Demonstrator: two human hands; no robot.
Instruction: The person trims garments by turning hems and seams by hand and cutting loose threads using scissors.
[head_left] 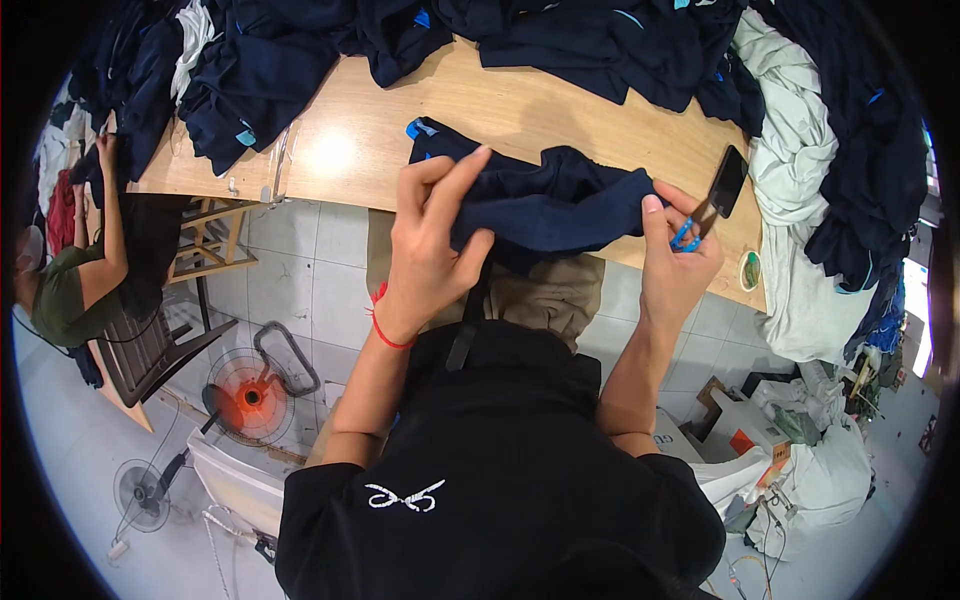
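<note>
head view: your left hand (425, 255) pinches the dark navy garment (545, 205) at the near edge of the table (340, 150), grip closed on a fold. your right hand (675, 265) grips small blue-handled snips (690, 232), blades at the cloth's right end. trimming looks midway; navy piles (560, 40) behind look untouched, count unclear.

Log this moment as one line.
left hand: pinching navy garment | right hand: holding blue-handled snips at garment | surface: wooden table
</note>
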